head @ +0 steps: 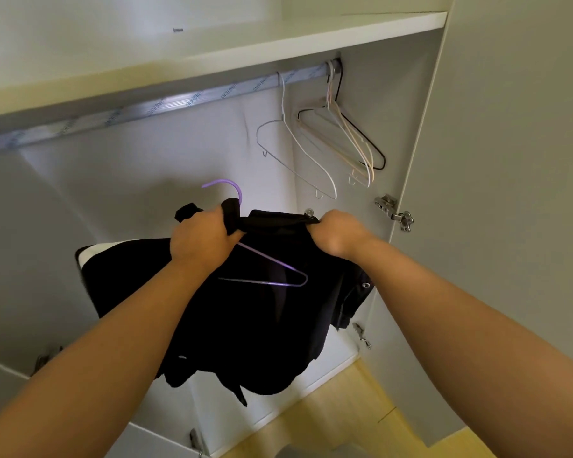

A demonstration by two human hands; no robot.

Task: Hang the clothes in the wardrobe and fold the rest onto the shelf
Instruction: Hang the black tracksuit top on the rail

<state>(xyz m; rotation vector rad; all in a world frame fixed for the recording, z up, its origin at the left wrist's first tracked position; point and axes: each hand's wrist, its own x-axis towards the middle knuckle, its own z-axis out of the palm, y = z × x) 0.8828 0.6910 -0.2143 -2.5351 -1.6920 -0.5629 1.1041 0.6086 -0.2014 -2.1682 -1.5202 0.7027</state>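
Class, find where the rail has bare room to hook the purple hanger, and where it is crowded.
The rail is bare from the left as far as the lone white hanger. A short gap follows. The right end is crowded with bunched hangers.

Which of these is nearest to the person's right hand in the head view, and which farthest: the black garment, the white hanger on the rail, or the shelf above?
1. black garment: gripped by the right hand itself.
2. white hanger: hanging on the rail, above the hand.
3. shelf: topmost, over the rail.
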